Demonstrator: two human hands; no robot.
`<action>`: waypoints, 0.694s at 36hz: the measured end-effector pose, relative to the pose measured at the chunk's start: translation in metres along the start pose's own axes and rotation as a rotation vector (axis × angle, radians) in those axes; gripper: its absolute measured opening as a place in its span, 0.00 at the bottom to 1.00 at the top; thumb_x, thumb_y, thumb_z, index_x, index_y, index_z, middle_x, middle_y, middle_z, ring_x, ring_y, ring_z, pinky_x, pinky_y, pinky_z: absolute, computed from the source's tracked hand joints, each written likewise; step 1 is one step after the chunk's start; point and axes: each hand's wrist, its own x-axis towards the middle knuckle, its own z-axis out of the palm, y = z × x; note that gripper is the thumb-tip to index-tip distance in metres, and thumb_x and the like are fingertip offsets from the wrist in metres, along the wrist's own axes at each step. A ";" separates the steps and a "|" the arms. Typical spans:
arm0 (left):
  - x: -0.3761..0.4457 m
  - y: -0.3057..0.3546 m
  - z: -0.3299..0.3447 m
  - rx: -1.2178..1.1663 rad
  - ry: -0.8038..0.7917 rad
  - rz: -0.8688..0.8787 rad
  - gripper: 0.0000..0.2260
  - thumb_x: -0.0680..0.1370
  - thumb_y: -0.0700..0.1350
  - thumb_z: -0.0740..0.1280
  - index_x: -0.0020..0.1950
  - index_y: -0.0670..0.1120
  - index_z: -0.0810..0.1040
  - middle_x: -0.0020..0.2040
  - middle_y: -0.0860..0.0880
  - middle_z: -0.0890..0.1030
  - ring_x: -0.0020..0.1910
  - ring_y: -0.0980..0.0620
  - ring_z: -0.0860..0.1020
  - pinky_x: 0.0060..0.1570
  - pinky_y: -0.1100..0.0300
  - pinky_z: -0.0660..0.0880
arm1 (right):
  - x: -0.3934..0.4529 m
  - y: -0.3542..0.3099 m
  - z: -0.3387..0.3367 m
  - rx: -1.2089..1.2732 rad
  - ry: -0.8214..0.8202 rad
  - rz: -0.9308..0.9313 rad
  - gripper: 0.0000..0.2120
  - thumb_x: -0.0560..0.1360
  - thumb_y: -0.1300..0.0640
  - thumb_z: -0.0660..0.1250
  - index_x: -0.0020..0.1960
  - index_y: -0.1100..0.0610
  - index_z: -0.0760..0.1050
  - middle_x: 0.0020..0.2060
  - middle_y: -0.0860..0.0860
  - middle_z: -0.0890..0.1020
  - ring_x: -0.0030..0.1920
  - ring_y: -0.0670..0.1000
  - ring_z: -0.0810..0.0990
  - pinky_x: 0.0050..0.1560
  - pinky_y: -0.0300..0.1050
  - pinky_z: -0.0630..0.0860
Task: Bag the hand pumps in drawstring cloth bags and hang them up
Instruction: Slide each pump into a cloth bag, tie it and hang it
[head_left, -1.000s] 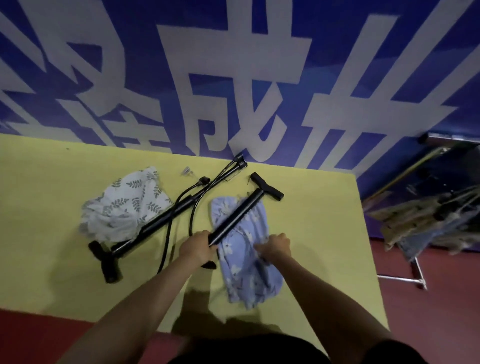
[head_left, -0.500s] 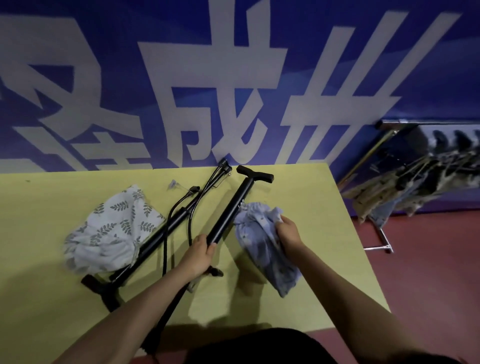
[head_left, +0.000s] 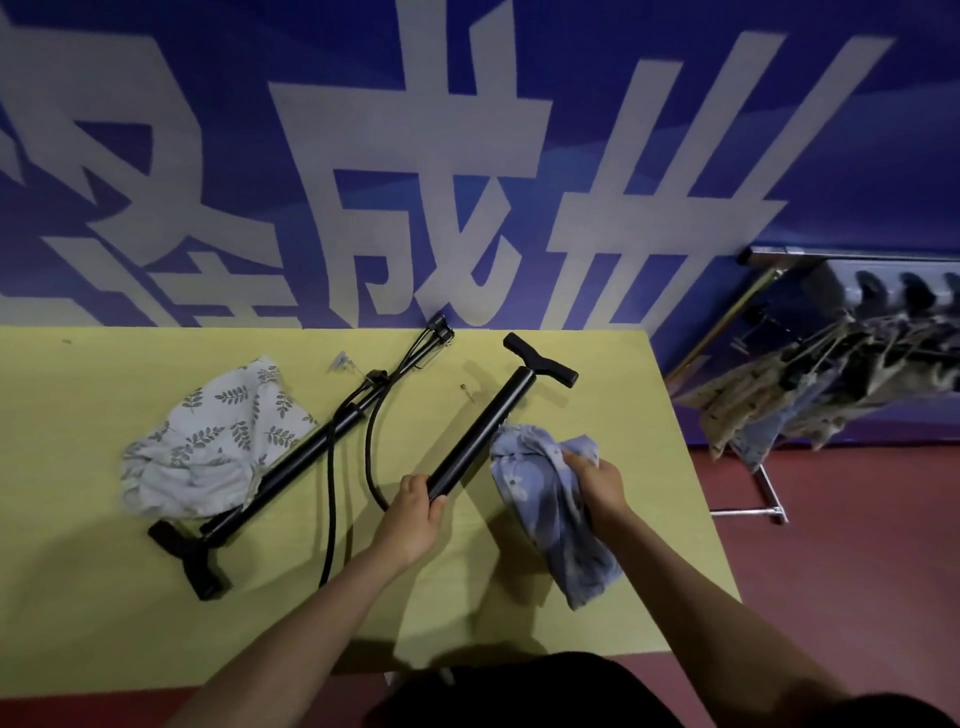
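The left hand (head_left: 415, 512) is closed around the lower end of a pump (head_left: 483, 434), so that the barrel lifts at an angle with its T-handle pointing away toward the wall. The right hand (head_left: 597, 486) is closed on the bunched top of the blue bag (head_left: 556, 519), just beside the barrel; the rest of the cloth hangs down toward the person. It seems the hand gathers the cloth there in order to find the opening, and the pump is held close so it can go in. The pump is not yet inside the bag.

Further left on the table (head_left: 78, 597), a second pump (head_left: 280, 467) lies flat with its handle near the person, and its hose (head_left: 353, 452) curls beside it. A leaf bag (head_left: 208, 441) lies crumpled against this pump, probably waiting for it.

Far to the right, off the table, a rack (head_left: 831, 374) carries several hanging cloth bags; this is likely where the filled bags go.
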 end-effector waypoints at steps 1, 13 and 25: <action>0.000 0.002 0.003 0.003 0.004 -0.008 0.19 0.83 0.49 0.56 0.69 0.39 0.65 0.63 0.42 0.68 0.57 0.43 0.75 0.55 0.52 0.73 | 0.001 0.000 -0.005 0.005 -0.008 -0.009 0.15 0.77 0.55 0.66 0.51 0.69 0.78 0.44 0.63 0.81 0.42 0.58 0.79 0.40 0.47 0.73; 0.004 0.023 0.027 0.138 -0.021 -0.142 0.21 0.83 0.49 0.56 0.72 0.39 0.63 0.68 0.42 0.66 0.63 0.44 0.72 0.61 0.54 0.70 | 0.007 -0.009 -0.065 0.091 -0.064 -0.081 0.12 0.79 0.55 0.61 0.44 0.62 0.76 0.40 0.57 0.80 0.41 0.54 0.78 0.37 0.45 0.71; 0.015 0.036 0.013 0.369 -0.137 -0.283 0.15 0.81 0.52 0.60 0.61 0.42 0.73 0.56 0.45 0.77 0.49 0.49 0.78 0.48 0.56 0.78 | 0.017 -0.039 -0.076 0.122 -0.184 -0.304 0.13 0.81 0.54 0.60 0.51 0.61 0.79 0.44 0.54 0.83 0.44 0.49 0.80 0.35 0.30 0.74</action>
